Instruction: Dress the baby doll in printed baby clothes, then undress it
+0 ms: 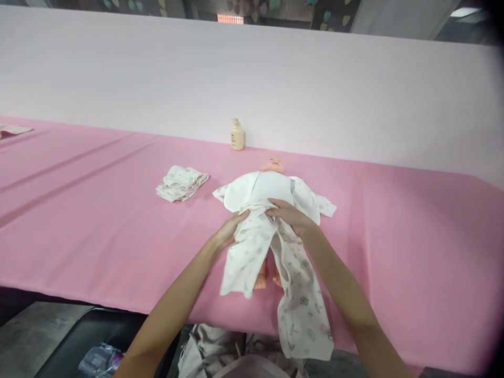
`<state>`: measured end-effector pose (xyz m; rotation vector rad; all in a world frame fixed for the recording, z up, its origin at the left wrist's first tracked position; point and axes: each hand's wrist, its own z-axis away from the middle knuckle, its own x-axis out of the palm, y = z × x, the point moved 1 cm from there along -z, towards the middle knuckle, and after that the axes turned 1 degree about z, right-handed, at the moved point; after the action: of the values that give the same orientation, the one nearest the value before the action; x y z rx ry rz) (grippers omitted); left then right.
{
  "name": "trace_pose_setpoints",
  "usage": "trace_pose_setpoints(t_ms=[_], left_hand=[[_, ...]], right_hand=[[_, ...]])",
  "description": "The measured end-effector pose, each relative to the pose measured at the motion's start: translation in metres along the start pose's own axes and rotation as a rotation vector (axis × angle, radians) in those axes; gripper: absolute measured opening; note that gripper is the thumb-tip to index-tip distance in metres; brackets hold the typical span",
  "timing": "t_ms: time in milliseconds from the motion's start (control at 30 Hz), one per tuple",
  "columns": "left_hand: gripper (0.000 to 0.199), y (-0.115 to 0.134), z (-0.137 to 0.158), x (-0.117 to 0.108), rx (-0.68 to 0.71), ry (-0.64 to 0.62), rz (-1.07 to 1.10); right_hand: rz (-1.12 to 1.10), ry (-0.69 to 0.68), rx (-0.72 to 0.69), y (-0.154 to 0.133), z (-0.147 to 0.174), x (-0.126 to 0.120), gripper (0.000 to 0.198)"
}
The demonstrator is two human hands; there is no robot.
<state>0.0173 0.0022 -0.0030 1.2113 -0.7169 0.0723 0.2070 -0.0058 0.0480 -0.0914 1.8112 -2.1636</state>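
A baby doll [273, 164] lies on its back on the pink table [98, 220], head away from me, feet [260, 282] toward me. It wears a white printed top [268, 189]. White printed trousers [252, 252] lie over its legs, one leg hanging over the table's front edge. My left hand [230, 231] grips the trousers' waistband on the left. At the waistband's right side my right hand [291, 215] holds the cloth against the doll's belly.
A folded stack of white baby clothes [181, 184] lies left of the doll. A cream pump bottle [237, 135] stands at the back by the pale wall. A dark bin [94, 341] sits below the table's front edge at lower left.
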Motion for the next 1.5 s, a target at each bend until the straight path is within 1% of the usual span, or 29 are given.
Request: trace_pose_setpoints(t_ms=[33,67,100,167,233,267,333,400,500,567,600,667,767,833,900,967,1033,1067,1133,1200,1233,1300,1367,1433,1467,1500], left_hand=[[0.037,0.0,-0.001,-0.002,0.008,-0.003,-0.009],[0.039,0.001,-0.001,-0.003,0.022,-0.003,-0.009],[0.04,0.001,-0.002,-0.003,0.039,0.003,0.002],[0.04,0.002,-0.002,-0.002,0.061,0.032,0.044],[0.04,0.001,-0.002,0.0,0.04,0.048,0.081],[0.039,0.0,-0.002,0.001,0.022,0.046,0.087],[0.038,-0.003,-0.003,0.002,0.0,0.02,0.065],[0.04,-0.006,-0.002,0.001,-0.027,-0.04,0.015],[0.049,-0.007,0.001,-0.001,-0.087,-0.142,-0.078],[0.057,-0.005,0.003,-0.001,-0.077,-0.171,-0.134],[0.059,-0.003,0.004,-0.001,-0.052,-0.169,-0.14],[0.054,0.0,0.004,-0.001,0.005,-0.141,-0.091],[0.046,0.004,0.002,-0.002,0.065,-0.055,0.037],[0.044,0.006,0.001,-0.002,0.056,-0.022,0.072],[0.044,0.006,0.001,-0.002,0.03,-0.013,0.061],[0.044,0.006,0.002,-0.001,0.039,0.0,0.022],[0.044,0.004,0.004,0.0,0.076,0.011,-0.034],[0.046,0.003,0.005,0.0,0.08,-0.003,-0.062],[0.055,0.0,0.007,0.001,0.036,-0.072,-0.102],[0.064,-0.001,0.009,0.001,-0.01,-0.127,-0.084],[0.065,-0.001,0.009,0.001,-0.007,-0.124,-0.048],[0.057,0.001,0.008,0.001,0.041,-0.068,0.054],[0.044,0.003,0.006,0.001,0.057,-0.009,0.148],[0.037,0.003,0.003,0.002,0.017,0.025,0.185],[0.036,0.002,0.003,0.003,-0.002,0.034,0.183],[0.036,0.002,0.003,0.005,-0.006,0.04,0.171]], right_hand=[[-0.039,0.004,0.041,0.002,0.0,0.001,0.059],[-0.086,-0.021,0.071,0.002,0.001,0.002,0.059],[-0.123,-0.062,0.081,0.001,0.002,0.003,0.056],[-0.102,-0.185,0.045,-0.003,0.006,0.006,0.046],[0.037,-0.317,0.002,-0.007,0.009,0.007,0.041],[0.134,-0.36,-0.01,-0.009,0.011,0.006,0.041],[0.262,-0.379,-0.02,-0.011,0.011,0.003,0.041],[0.23,-0.323,-0.025,-0.011,0.01,0.0,0.036],[0.05,-0.238,-0.048,-0.011,0.007,0.0,0.034],[-0.05,-0.216,-0.066,-0.012,0.006,0.003,0.035],[-0.096,-0.21,-0.079,-0.012,0.006,0.005,0.036],[-0.163,-0.21,-0.093,-0.013,0.006,0.007,0.038],[-0.163,-0.273,-0.067,-0.012,0.007,0.006,0.049],[-0.122,-0.325,-0.053,-0.011,0.007,0.004,0.056],[-0.148,-0.323,-0.081,-0.011,0.007,0.003,0.057],[-0.265,-0.239,-0.117,-0.012,0.006,0.003,0.05],[-0.38,-0.1,-0.116,-0.014,0.006,0.006,0.045],[-0.404,-0.032,-0.1,-0.014,0.007,0.008,0.044],[-0.383,0.06,-0.06,-0.016,0.008,0.013,0.043],[-0.34,0.101,-0.045,-0.018,0.009,0.016,0.044],[-0.319,0.105,-0.048,-0.017,0.009,0.016,0.045],[-0.263,0.055,-0.056,-0.015,0.008,0.014,0.047],[-0.157,-0.104,-0.057,-0.01,0.006,0.011,0.051],[-0.008,-0.287,-0.023,-0.004,0.004,0.007,0.049],[0.048,-0.347,0.0,-0.001,0.002,0.005,0.046],[0.063,-0.375,0.024,0.002,0.001,0.004,0.042]])
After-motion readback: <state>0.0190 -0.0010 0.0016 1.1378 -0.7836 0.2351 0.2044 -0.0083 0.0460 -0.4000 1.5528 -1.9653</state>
